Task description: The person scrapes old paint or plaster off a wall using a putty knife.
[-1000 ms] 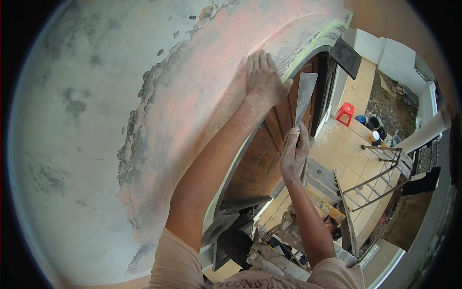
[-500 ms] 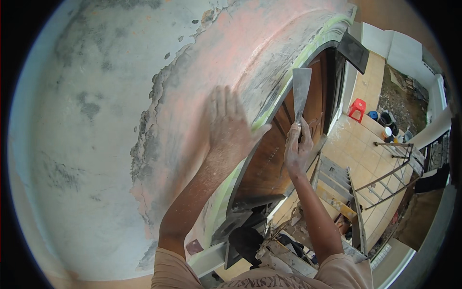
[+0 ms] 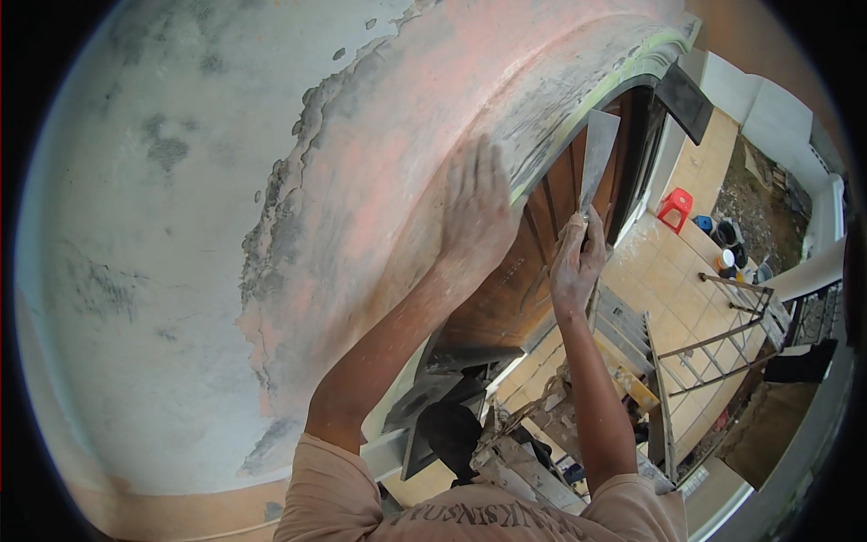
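My left hand lies flat with its fingers stretched out over the patched wall plaster, close to the arch edge; its outline is a little blurred. The plaster is pinkish and grey, with a ragged broken border against the pale old wall coat. In my right hand a putty knife stands upright, its wide metal blade pointing up and its handle mostly hidden by my fingers. Both hands are dusty. Behind the knife is a brown wooden door under the arch, whose edge has a light green strip.
A dark flat panel juts out at the arch's right end. Below stand grey planks, a metal frame, a red stool and several buckets on the tiled floor. A dark rounded object sits just below me.
My left hand has slid to the right over the plaster toward the arch edge. My right hand has shifted slightly right with the putty knife, and the view has turned a little.
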